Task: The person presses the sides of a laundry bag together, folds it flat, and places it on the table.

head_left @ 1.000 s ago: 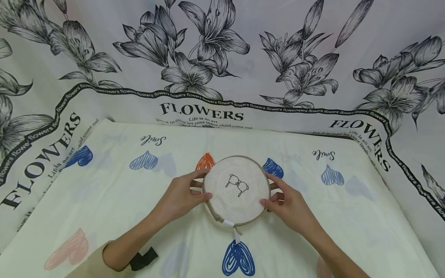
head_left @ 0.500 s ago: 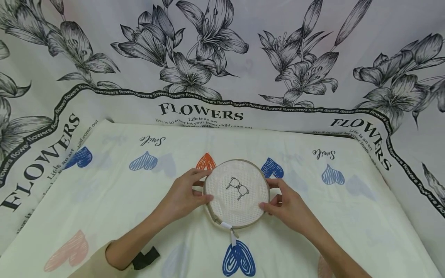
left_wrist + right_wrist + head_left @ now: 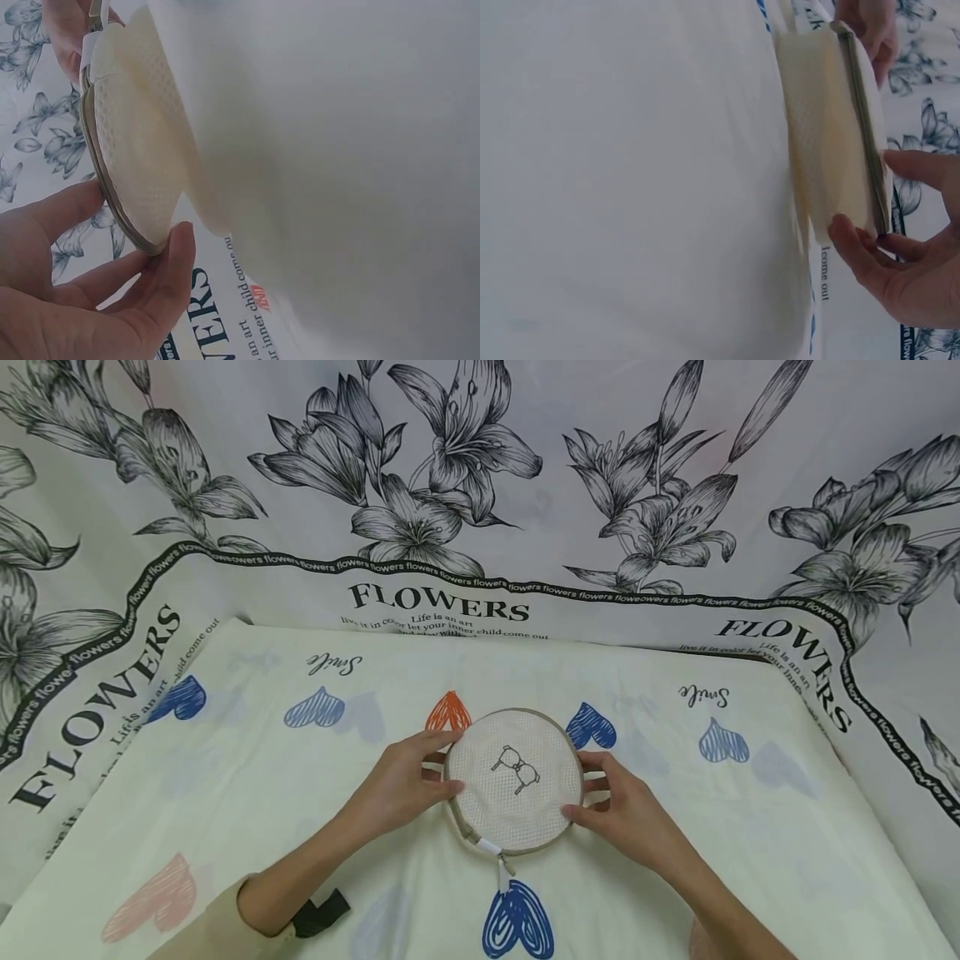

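A round white mesh laundry bag (image 3: 516, 818) lies at the middle of the table in the head view, with a bra outline printed on its top. A grey-brown zipper (image 3: 101, 161) runs around its rim. The zipper pull and a white tag (image 3: 503, 875) are at the side nearest the person. My left hand (image 3: 401, 781) holds the left edge between thumb and fingers. On the opposite edge my right hand (image 3: 618, 802) grips the rim, thumb on top. Both wrist views show the bag's padded side wall (image 3: 829, 150) between the fingers and the tablecloth. Its inside is hidden.
A pale tablecloth (image 3: 247, 810) printed with hearts and "Smile" covers the table. Behind and at both sides hangs a white curtain (image 3: 540, 535) with black lilies. A black strap (image 3: 322, 914) shows beside the left sleeve (image 3: 236, 922).
The laundry bag has shifted slightly toward the person and its top has tilted a little flatter, both hands staying on its edges. Over the last half second it has hardly moved.
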`<state>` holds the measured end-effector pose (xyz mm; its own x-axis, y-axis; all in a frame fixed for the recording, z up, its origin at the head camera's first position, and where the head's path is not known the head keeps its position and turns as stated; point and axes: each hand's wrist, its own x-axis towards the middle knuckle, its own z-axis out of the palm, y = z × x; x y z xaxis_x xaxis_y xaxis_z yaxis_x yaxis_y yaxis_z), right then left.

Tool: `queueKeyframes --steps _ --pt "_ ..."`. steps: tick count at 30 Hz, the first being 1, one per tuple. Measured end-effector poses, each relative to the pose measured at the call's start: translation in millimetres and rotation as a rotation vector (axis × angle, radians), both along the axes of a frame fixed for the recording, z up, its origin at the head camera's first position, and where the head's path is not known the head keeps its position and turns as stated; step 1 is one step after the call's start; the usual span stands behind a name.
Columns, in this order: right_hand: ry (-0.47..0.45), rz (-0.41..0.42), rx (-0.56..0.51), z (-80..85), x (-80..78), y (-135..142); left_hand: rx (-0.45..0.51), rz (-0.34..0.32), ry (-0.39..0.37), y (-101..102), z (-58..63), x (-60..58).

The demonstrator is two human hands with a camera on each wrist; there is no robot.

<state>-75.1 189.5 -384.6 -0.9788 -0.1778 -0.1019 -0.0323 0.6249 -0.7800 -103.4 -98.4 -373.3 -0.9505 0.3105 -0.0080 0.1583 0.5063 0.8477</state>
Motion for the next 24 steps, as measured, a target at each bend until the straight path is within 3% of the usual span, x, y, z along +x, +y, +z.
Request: queueKeyframes --steps 24 --pt "-0.073 -0.028 0.0 -2.9 -4.4 -1.4 -0.127 -0.059 0.026 -2.1 -7.4 -4.3"
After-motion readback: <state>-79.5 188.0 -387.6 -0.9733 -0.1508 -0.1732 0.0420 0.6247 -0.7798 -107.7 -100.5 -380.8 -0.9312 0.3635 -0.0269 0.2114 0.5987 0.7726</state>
